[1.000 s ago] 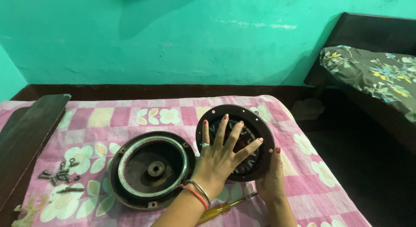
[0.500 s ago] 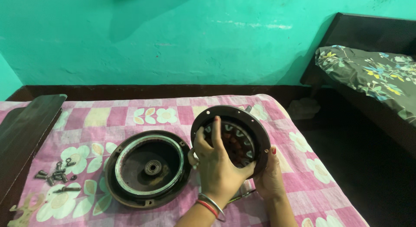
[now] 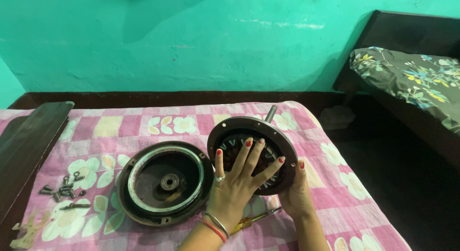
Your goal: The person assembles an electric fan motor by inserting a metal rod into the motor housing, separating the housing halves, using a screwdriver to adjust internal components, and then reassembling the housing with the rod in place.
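Our left hand (image 3: 235, 184) lies flat with its fingers (image 3: 245, 155) fanned apart, pressed against the open face of the round motor half (image 3: 235, 129), nothing gripped, just a palm holding it steady. Our right hand (image 3: 296, 196) cups the rim from behind at about four o'clock; only the thumb and the back of the hand show, so whether those fingers are curled tight we cannot tell. The motor half stands tilted on its edge on the bedspread (image 3: 120, 129), a dark rusty-brown metal disc with small holes round its flange and a ring of pale slotted teeth inside, much of that ring hidden under our palm. A grey steel shaft (image 3: 270, 113) pokes out behind it at one o'clock, its lower length out of sight. Just beside it at nine o'clock lies the second housing (image 3: 165, 182), a shallow dark bowl with a bright inner ring and a small bearing at centre. A yellow-handled screwdriver (image 3: 249, 221) peeks out below our wrists, mostly covered. Further out at nine o'clock sits a little heap of grey bolts (image 3: 63, 189), too small to count. A dark wooden plank (image 3: 28, 145) runs off the left edge.
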